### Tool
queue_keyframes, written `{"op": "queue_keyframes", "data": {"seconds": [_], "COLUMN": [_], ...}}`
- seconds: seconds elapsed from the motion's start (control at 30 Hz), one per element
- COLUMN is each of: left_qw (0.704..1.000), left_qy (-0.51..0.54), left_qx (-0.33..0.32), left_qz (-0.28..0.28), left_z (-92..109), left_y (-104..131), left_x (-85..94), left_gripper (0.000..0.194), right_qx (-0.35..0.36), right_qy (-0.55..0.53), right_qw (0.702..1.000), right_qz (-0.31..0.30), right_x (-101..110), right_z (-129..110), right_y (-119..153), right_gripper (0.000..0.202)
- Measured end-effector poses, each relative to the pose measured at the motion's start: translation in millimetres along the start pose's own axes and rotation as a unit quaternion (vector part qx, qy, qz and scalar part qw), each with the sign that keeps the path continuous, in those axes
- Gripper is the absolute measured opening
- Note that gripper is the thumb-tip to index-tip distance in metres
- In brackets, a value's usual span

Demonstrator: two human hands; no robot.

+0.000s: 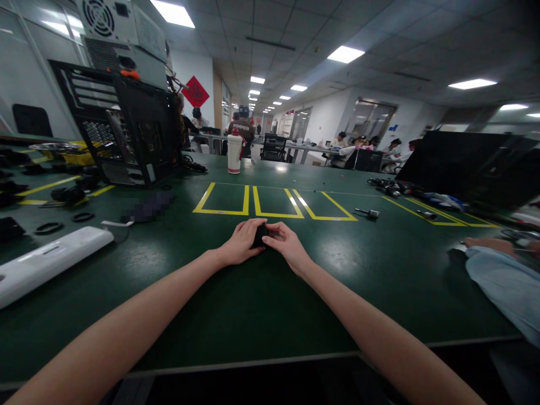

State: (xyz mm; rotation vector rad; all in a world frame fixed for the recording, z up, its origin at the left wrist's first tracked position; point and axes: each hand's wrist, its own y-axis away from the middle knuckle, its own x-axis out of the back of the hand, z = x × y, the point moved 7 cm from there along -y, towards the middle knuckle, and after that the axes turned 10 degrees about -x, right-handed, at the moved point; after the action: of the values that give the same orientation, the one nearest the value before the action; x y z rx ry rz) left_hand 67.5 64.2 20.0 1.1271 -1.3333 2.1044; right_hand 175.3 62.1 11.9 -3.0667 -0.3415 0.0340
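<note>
Head cam, the only feed I've got: I see both hands together, approx. centre, low over the green table (202, 320); L hand (241, 243) curls round a small blk part (260, 236) from its side, fingers bent over the top; R hand (288, 246) grips the same part from the other side, thumb on the face toward me, index at the top edge; part's mostly hidden by fingers, so I can't tell exactly what it is; it sits just on the near side of the mid one of three yellow tape outlines (221, 212).

Further out, same view: white cup w/ a red-and-white base (234, 154) stands upright beyond the tape; to the left I've got a blk PC case (126, 126) w/ metal PSU-type boxes (112, 28) stacked on it, a long white unit (54, 263) nearer me, and a blk ring (49, 228) near its far side; to the right, a metal cyl. piece (371, 214) lies by the tape, another cyl. piece (427, 215) past it; far right, a co-worker's hand (491, 245) and lt-blue sleeve (504, 284) reach in over the table, well apart from mine; behind, an office chair (273, 147) and ppl seated at far desks.
</note>
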Motion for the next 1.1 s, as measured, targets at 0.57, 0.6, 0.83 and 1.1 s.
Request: {"op": "queue_keyframes", "data": {"seconds": [0.57,0.6,0.83,1.1], "left_qw": [1.000,1.000,1.000,1.000], "left_qy": [-0.001,-0.001,-0.001,0.005], "left_qx": [0.003,0.003,0.001,0.002], "left_qz": [0.000,-0.001,0.005,0.004], "left_z": [-0.8,-0.5,0.8,0.8], "left_y": [0.3,0.3,-0.2,0.2], "left_x": [-0.1,0.1,0.3,0.9], "left_gripper": [0.065,0.065,0.065,0.064], "right_qx": [-0.036,-0.040,-0.042,-0.008], "right_qy": [-0.015,-0.022,-0.029,-0.018], "right_qw": [0.999,0.999,0.999,1.000], "right_qz": [-0.008,-0.009,0.019,-0.013], "right_x": [2.7,2.2,4.9,1.9], "right_z": [6.1,5.5,12.3,5.0], "right_y": [-3.0,-2.0,-6.5,-3.6], "right_gripper": [0.036,0.035,0.032,0.036]}}
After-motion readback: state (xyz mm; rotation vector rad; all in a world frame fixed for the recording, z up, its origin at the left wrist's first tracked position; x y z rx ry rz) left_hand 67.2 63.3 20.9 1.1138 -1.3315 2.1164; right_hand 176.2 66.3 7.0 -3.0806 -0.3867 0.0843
